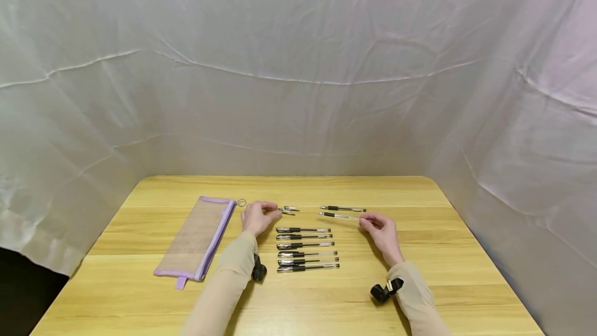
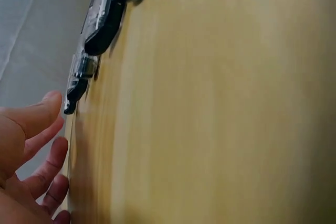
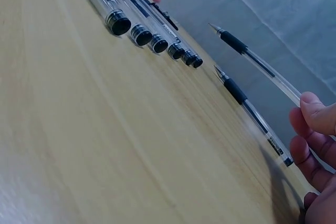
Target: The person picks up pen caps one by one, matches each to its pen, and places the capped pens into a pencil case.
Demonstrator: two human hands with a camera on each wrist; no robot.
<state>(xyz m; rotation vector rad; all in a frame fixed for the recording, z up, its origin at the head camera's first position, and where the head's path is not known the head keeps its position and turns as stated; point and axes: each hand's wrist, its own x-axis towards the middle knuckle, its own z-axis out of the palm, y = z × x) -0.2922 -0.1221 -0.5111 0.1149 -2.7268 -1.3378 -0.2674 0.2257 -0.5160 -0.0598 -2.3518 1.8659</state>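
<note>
My right hand (image 1: 383, 235) pinches the clear rear end of an uncapped gel pen (image 3: 268, 73), its bare tip pointing left and its black grip showing. Behind it on the table lies a second uncapped pen (image 1: 342, 208), roughly parallel. My left hand (image 1: 259, 218) is low over the table, thumb and fingers slightly apart, fingertips right at two loose pen caps (image 1: 290, 208). In the left wrist view no object shows between the thumb (image 2: 44, 111) and the fingers. Several capped pens (image 1: 308, 267) lie in a row between my hands, caps to the left.
A mesh zip pouch (image 1: 196, 237) with lilac edging lies left of my left hand, a ring (image 1: 241, 202) at its far corner. Wrist cameras (image 1: 384, 292) sit on both sleeves. Grey fabric (image 1: 298, 113) hangs behind and beside the wooden table (image 1: 466, 294).
</note>
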